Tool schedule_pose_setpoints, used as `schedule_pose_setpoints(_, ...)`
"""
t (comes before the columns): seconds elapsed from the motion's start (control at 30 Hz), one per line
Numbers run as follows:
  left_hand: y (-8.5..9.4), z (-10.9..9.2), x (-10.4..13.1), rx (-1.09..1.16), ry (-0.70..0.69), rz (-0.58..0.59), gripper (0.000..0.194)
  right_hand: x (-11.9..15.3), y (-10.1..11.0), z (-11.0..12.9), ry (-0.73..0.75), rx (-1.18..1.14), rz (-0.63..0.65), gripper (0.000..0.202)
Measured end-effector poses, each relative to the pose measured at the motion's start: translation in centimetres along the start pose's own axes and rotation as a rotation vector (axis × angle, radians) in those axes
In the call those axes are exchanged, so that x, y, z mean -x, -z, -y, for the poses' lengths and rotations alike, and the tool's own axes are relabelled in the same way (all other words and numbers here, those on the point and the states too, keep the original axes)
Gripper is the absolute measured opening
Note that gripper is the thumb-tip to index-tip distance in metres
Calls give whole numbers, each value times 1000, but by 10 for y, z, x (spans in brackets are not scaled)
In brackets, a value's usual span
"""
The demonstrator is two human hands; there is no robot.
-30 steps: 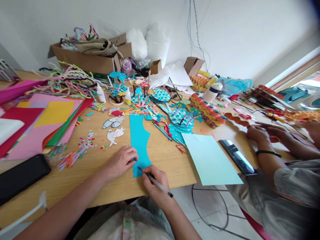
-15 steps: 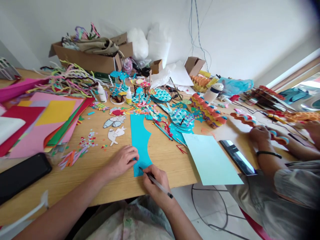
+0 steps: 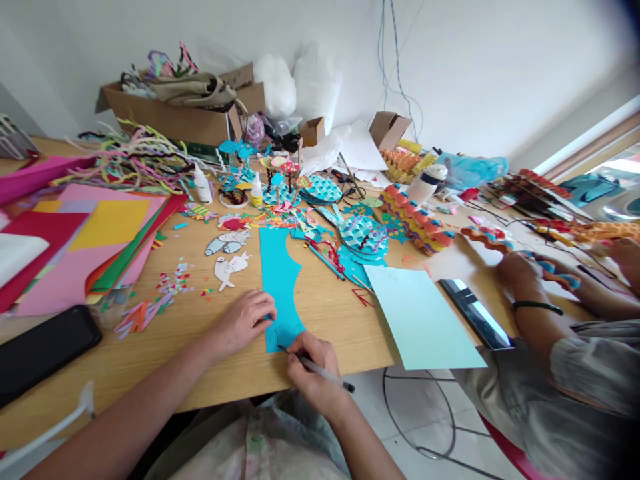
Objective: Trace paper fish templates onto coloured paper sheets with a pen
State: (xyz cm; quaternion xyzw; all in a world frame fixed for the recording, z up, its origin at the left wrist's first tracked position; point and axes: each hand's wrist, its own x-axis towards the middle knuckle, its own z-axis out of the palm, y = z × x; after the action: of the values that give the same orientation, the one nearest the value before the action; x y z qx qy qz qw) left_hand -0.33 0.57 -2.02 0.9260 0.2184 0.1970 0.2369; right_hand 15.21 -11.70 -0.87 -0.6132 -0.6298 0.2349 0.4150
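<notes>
A blue paper strip (image 3: 281, 280) with a curved right edge lies on the wooden table in front of me. My right hand (image 3: 315, 367) is closed round a pen (image 3: 320, 371), its tip on the strip's near end, where faint curved lines show. My left hand (image 3: 249, 319) rests at the strip's left edge, fingers curled and pressing on the paper; nothing is seen gripped in it. Left of the strip lie white fish cutouts (image 3: 231, 268) and grey-blue fish cutouts (image 3: 227, 243).
Coloured sheets (image 3: 107, 223) and a black phone (image 3: 50, 353) are on the left. A pale green sheet (image 3: 423, 320) and another phone (image 3: 475, 313) lie at right, beside a person's hands (image 3: 520, 273). Glue bottles (image 3: 203, 185) and blue crafts (image 3: 363, 233) stand farther back.
The pen tip has shifted slightly left and down, and a curved line now shows on the blue paper. My left hand stays at the strip's edge.
</notes>
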Motion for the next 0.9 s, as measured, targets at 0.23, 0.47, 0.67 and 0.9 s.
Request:
schedule_pose_setpoints(0.23,0,-1,0,-15,-2,0,8,0,0,1,-31,-5,-4,10)
schedule_pose_setpoints(0.47,1,-1,0,-5,10,-1,9,0,1,2,-46,-13,0,10)
schedule_pose_setpoints(0.67,1,-3,-1,-19,-2,0,9,0,-1,1,-18,4,-20,9)
schedule_pose_setpoints(0.9,1,-3,-1,-15,-3,1,8,-1,-3,2,-7,50,1,11)
